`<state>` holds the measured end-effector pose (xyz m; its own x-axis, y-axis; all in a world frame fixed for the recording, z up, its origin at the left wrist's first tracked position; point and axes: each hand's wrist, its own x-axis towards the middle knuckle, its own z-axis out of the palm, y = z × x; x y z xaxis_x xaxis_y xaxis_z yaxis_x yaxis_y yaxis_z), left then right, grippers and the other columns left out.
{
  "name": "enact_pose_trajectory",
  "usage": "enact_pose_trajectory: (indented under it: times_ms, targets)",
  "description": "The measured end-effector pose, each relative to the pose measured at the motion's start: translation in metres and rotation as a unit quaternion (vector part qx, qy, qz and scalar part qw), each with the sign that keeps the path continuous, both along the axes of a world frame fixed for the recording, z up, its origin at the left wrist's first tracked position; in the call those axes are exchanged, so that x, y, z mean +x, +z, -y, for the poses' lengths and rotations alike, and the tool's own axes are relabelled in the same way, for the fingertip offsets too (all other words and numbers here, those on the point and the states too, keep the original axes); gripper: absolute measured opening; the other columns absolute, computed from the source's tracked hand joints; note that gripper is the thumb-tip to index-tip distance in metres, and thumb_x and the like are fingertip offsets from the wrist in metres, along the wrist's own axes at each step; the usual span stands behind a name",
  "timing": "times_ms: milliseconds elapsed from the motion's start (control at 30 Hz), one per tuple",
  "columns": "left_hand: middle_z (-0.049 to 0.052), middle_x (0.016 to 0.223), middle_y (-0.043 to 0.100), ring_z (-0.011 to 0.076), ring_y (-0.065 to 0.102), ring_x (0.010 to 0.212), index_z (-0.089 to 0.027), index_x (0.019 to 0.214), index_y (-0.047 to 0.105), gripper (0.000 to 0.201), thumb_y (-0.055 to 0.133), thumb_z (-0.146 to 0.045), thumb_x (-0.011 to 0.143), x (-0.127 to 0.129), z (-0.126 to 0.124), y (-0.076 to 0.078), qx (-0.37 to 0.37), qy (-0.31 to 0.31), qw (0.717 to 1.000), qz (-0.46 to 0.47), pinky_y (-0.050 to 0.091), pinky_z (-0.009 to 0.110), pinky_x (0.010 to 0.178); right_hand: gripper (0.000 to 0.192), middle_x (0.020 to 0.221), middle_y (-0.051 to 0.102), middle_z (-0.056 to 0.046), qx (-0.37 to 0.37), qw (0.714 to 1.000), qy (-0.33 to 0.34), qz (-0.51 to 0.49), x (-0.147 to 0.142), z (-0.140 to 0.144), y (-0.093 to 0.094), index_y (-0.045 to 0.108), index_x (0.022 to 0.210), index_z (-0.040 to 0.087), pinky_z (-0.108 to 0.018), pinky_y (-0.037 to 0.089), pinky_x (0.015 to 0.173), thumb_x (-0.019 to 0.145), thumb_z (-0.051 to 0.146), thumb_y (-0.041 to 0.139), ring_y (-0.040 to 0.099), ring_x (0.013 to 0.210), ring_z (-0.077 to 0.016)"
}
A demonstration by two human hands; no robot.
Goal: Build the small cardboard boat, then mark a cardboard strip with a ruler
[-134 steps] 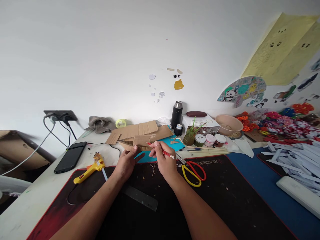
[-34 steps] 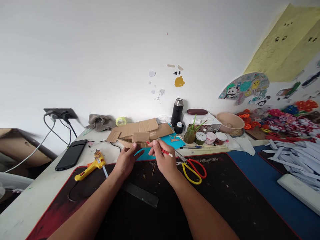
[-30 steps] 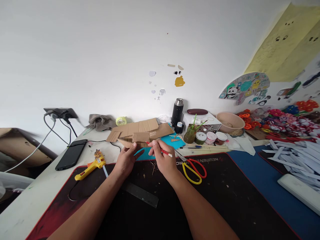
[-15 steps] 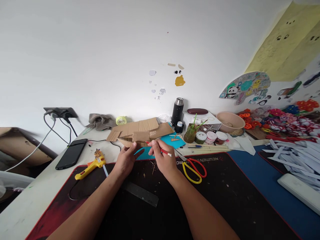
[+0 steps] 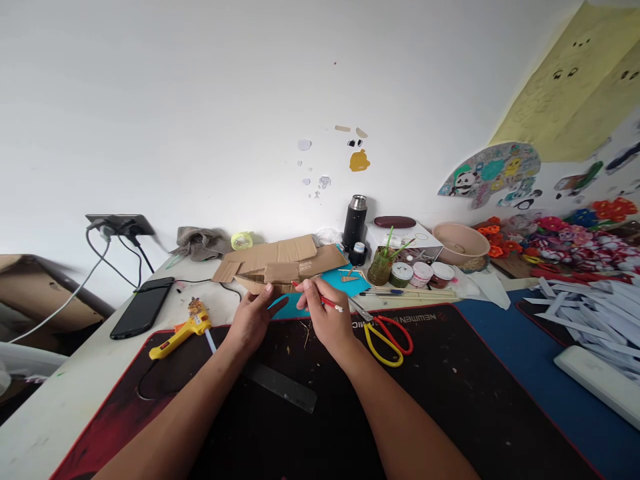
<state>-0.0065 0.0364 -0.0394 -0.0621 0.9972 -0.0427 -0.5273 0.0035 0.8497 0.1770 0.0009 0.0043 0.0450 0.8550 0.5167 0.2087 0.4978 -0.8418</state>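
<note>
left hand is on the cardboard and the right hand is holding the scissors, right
Not quite: the right hand is holding a red pencil, not the scissors, as the head view shows. The left hand is on the cardboard.

Between our forearms (image 5: 200,393) we have a way back over the dark mat (image 5: 425,413), with only a flat ruler (image 5: 287,390) lying in it. Scissors (image 5: 387,343) crowd our right hand (image 5: 327,317); past them, the mat gives us a broad passage. On our left hand's (image 5: 251,320) outer side, the glue gun (image 5: 180,339) narrows our path. Ahead, cardboard sheets (image 5: 280,255), the tall bottle (image 5: 355,223) and lidded jars (image 5: 423,275) block us, leaving room only above.
</note>
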Motion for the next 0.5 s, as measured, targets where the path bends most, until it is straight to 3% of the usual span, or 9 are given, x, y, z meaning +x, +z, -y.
enact_pose_trajectory:
  times_ms: [500]
  targets:
    - [0.008,0.136,0.080,0.0348,0.071,0.132,-0.025,0.120,0.080,0.059,0.107,-0.048,0.073,-0.0027,-0.0023,-0.0033,-0.001,-0.009,1.000,0.004,0.059,0.057,0.115,0.049,0.072,0.078,-0.004,0.006,1.000,-0.002,0.010,0.0003,-0.0009,-0.0016,0.079,0.094,0.024,-0.028,0.059,0.067,0.120,0.054,0.050,0.076,0.066,-0.0190]
